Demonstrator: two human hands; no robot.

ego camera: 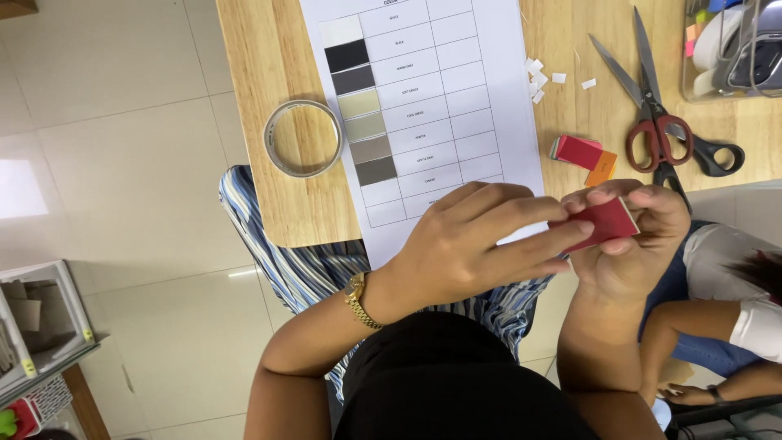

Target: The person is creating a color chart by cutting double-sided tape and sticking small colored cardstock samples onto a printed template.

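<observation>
My right hand (631, 240) grips a small red card (607, 222) just off the near edge of the wooden table (277, 73). Fingers of my left hand (468, 244), which wears a gold wristwatch (358, 300), reach across and pinch the card's left edge. Under both hands lies a white chart sheet (456, 90) with a column of grey, black and beige swatches (358, 102) stuck beside labelled cells. A few of its lower cells are bare.
A clear tape roll (303, 138) lies left of the sheet. Red and orange cards (585, 155), paper scraps (542, 79) and two pairs of scissors (656, 122) lie to the right. A clear organiser (729, 49) stands at the back right. Another person (733, 318) sits low at right.
</observation>
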